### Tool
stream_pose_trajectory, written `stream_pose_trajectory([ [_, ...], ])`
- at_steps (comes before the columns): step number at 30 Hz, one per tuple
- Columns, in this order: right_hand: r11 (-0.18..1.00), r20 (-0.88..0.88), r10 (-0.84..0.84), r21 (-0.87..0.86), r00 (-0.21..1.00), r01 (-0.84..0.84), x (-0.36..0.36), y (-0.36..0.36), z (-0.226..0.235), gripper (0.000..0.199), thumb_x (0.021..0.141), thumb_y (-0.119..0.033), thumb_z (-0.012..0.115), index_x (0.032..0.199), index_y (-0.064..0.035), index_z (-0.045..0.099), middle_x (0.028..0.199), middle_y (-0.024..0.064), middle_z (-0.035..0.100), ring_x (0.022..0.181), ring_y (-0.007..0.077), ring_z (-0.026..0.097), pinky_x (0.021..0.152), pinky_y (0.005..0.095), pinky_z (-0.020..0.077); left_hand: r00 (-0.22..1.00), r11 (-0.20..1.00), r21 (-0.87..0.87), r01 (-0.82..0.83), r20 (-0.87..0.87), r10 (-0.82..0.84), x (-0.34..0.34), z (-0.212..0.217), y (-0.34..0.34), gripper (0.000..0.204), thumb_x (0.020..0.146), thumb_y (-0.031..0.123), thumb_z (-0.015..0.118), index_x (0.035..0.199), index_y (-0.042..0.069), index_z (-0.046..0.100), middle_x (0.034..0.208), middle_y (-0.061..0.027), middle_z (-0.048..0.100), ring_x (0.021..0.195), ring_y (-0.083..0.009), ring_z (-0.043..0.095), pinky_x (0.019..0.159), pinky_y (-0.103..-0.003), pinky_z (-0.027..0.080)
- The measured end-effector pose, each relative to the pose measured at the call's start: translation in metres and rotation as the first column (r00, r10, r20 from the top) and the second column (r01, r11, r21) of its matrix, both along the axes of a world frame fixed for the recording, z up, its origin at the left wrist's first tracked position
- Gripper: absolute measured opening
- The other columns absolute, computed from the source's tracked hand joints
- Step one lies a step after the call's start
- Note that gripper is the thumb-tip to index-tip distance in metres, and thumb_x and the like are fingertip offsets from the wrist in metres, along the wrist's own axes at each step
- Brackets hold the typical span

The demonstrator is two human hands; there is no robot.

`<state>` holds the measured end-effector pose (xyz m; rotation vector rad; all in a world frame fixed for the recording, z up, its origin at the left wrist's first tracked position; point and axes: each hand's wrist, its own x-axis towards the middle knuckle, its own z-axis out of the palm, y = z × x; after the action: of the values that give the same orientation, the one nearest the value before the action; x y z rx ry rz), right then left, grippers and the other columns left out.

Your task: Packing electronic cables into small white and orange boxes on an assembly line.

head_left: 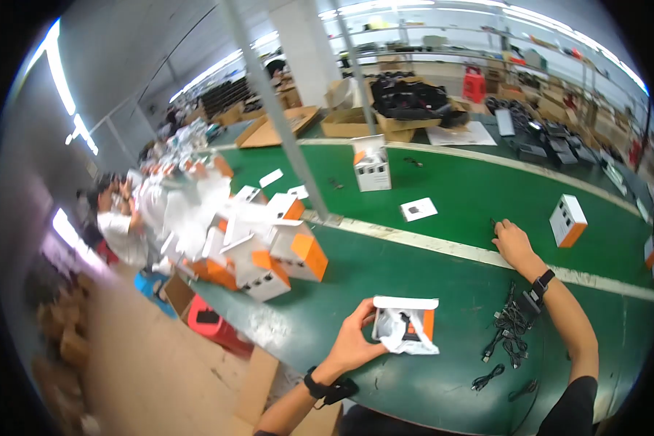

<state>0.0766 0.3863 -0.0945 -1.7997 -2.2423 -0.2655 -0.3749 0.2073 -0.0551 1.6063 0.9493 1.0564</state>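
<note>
Cardboard: white and orange, thin, light, easily crushed.
Open box (pixel 405 325): near front edge of green worktop (pixel 443 182), top flap up, crinkled white plastic bag poking out.
Left hand (pixel 354 341): closed around box's left wall, thumb at the opening.
Right hand (pixel 514 243): fingers down on worktop beside pale centre strip (pixel 414 240), holding nothing visible; gripping or flat, cannot tell.
Cables (pixel 510 327): black tangle near right forearm, limp.
Hold: by side walls, gently; bag slippery, flap floppy.
Box pile (pixel 269 254): toward left edge.
</note>
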Motion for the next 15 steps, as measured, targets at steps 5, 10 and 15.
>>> stream_pose_trajectory([
  [5, 0.998, -0.081, -0.041, 0.052, 0.996, 0.045, -0.01, 0.009, -0.017, 0.022, 0.087, 0.002, 0.068, 0.107, 0.0001, 0.061, 0.102, 0.0247, 0.068, 0.096, 0.0456, 0.07, 0.086, 0.0548, 0.0596, 0.977, 0.989, 0.038, -0.144, 0.163, 0.136, 0.008, -0.01, -0.019, 0.073, 0.087, 0.016, 0.09, 0.149, 0.0, 0.056, 0.135, -0.0131, 0.07, 0.129, -0.0216, 0.066, 0.116, -0.038, 0.049],
  [10, 0.982, -0.236, 0.078, 0.188, 0.969, -0.033, -0.029, -0.049, 0.039, 0.021, 0.084, 0.003, 0.066, 0.105, 0.0039, 0.07, 0.094, 0.0202, 0.069, 0.085, 0.0398, 0.07, 0.078, 0.0472, 0.0582, 0.949, 0.978, -0.046, -0.204, 0.234, 0.209, 0.02, 0.002, -0.014, 0.052, 0.09, 0.012, 0.086, 0.135, -0.001, 0.063, 0.119, -0.0101, 0.074, 0.111, -0.0158, 0.069, 0.1, -0.034, 0.055],
  [15, 0.869, -0.352, 0.423, 0.419, 0.835, -0.263, -0.147, -0.165, 0.108, 0.034, 0.077, 0.001, 0.073, 0.111, -0.0003, 0.079, 0.095, 0.0141, 0.071, 0.08, 0.0285, 0.071, 0.069, 0.0376, 0.0584, 0.904, 0.947, -0.114, -0.299, 0.283, 0.319, 0.026, -0.005, -0.008, 0.047, 0.089, 0.004, 0.085, 0.13, -0.002, 0.064, 0.116, -0.0084, 0.074, 0.106, -0.0144, 0.069, 0.097, -0.031, 0.055],
])
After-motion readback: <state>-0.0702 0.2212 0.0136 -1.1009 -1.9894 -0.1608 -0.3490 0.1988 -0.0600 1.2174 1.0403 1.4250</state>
